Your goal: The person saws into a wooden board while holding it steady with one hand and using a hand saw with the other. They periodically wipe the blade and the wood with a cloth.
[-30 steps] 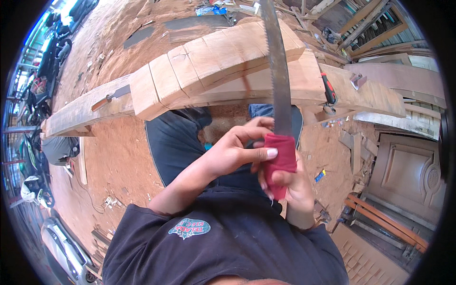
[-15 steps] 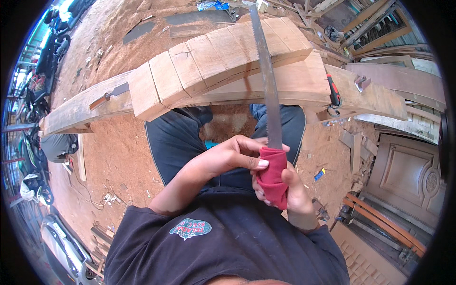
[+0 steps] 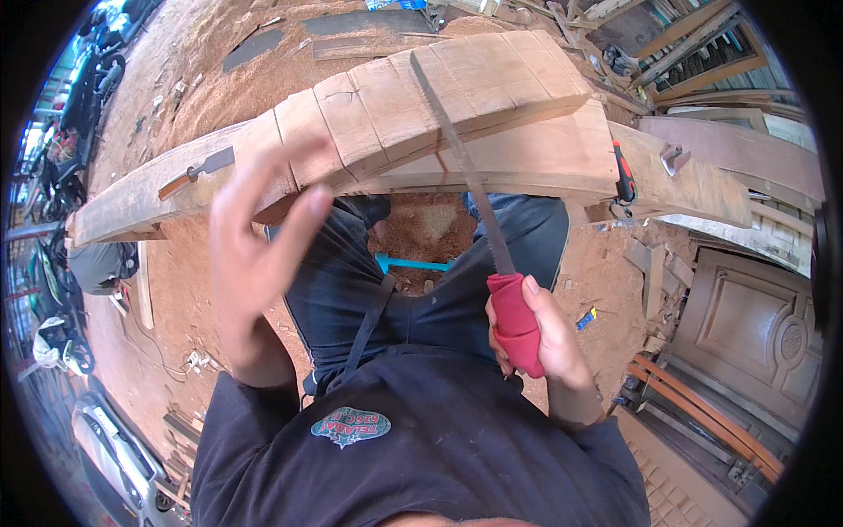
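Observation:
My right hand is closed round the red cloth-wrapped handle of a hand saw. The saw's long, narrow, toothed blade points away and to the left, its tip over a thick curved wooden block; I cannot tell whether it touches. Several cuts or lines run across the block's top. My left hand, smeared by motion, is raised with its fingers spread, near the block's left end, and holds nothing. Under the block lies a long wooden beam in front of my knees.
On the beam's left part lies a chisel. A red and black handled tool is at its right, beside a metal piece. A turquoise bar shows between my legs. A carved wooden panel leans at the right.
My left hand has let go of the saw's cloth-wrapped handle and moved left toward the block. The blade has tilted left, its tip now over the block.

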{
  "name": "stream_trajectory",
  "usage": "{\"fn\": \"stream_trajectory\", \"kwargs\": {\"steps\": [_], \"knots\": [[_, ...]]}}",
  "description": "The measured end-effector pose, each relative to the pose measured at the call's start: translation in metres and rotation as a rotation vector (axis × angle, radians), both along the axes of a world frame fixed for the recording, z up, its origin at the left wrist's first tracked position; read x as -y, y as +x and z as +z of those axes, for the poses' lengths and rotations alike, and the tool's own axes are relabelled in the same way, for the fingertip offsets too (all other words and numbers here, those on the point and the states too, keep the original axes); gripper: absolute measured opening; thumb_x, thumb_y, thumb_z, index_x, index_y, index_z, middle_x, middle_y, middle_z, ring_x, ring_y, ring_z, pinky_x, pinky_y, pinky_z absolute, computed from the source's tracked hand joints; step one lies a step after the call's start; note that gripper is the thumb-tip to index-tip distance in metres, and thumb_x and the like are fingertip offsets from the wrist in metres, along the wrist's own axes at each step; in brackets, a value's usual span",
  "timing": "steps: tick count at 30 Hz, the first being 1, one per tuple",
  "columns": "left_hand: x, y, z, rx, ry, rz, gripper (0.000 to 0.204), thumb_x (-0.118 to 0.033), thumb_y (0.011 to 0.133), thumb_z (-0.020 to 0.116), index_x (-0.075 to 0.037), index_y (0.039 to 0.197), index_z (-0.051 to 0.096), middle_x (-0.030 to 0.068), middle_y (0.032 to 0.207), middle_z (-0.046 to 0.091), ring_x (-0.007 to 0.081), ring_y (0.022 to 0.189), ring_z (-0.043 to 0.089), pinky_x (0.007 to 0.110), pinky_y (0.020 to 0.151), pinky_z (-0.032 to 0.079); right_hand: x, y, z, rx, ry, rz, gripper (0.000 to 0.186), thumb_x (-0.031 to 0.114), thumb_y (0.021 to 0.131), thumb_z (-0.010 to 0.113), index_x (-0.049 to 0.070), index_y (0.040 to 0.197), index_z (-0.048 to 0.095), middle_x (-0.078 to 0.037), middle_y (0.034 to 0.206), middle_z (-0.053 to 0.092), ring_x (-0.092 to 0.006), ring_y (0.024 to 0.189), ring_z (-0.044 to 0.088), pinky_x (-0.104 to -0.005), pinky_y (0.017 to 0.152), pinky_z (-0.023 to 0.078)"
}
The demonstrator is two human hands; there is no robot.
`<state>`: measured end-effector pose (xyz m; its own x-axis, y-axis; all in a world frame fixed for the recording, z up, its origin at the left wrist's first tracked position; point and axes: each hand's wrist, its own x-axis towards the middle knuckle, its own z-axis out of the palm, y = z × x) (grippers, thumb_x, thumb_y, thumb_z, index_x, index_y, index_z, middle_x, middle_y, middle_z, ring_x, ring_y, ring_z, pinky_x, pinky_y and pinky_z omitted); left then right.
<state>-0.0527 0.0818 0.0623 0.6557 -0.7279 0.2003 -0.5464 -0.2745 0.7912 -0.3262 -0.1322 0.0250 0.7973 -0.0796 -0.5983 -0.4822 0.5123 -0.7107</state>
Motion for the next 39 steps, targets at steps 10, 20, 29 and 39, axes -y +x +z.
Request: {"fn": "stream_trajectory", "kwargs": {"steps": [10, 20, 29, 39], "knots": [[0.022, 0.046, -0.056, 0.620, 0.448, 0.215, 0.104, -0.076, 0.087, 0.075, -0.003, 0.158, 0.055, 0.0218, 0.167, 0.051, 0.0410, 0.159, 0.040, 0.054, 0.131, 0.028, 0.003, 0.013, 0.029, -0.116, -0.001, 0.030, 0.074, 0.072, 0.111, 0.035, 0.004, 0.097, 0.060, -0.013, 0.062, 0.064, -0.0232, 0.045, 0.065, -0.0315, 0.041, 0.050], [0.027, 0.058, -0.049, 0.496, 0.420, 0.140, 0.107, -0.072, 0.081, 0.082, -0.006, 0.161, 0.054, 0.0186, 0.165, 0.053, 0.0390, 0.155, 0.045, 0.051, 0.130, 0.029, -0.003, 0.046, 0.077, -0.267, -0.184, 0.047, 0.069, 0.063, 0.111, 0.043, -0.001, 0.097, 0.066, -0.016, 0.074, 0.069, -0.0250, 0.054, 0.071, -0.0318, 0.044, 0.051], [0.028, 0.054, -0.055, 0.544, 0.376, 0.140, 0.117, -0.084, 0.076, 0.077, -0.009, 0.163, 0.053, 0.0196, 0.167, 0.052, 0.0382, 0.156, 0.043, 0.054, 0.130, 0.026, -0.006, 0.061, 0.081, -0.362, -0.346, -0.047, 0.066, 0.063, 0.113, 0.046, 0.001, 0.100, 0.067, -0.007, 0.074, 0.065, -0.0151, 0.052, 0.060, -0.0304, 0.046, 0.047], [0.027, 0.053, -0.055, 0.556, 0.389, 0.142, 0.123, -0.085, 0.068, 0.080, -0.011, 0.164, 0.054, 0.0172, 0.167, 0.052, 0.0380, 0.153, 0.046, 0.054, 0.129, 0.028, -0.011, 0.069, 0.069, -0.260, -0.334, 0.062, 0.067, 0.058, 0.118, 0.041, 0.003, 0.091, 0.068, -0.002, 0.077, 0.066, -0.0100, 0.069, 0.062, -0.0273, 0.065, 0.051]]}}
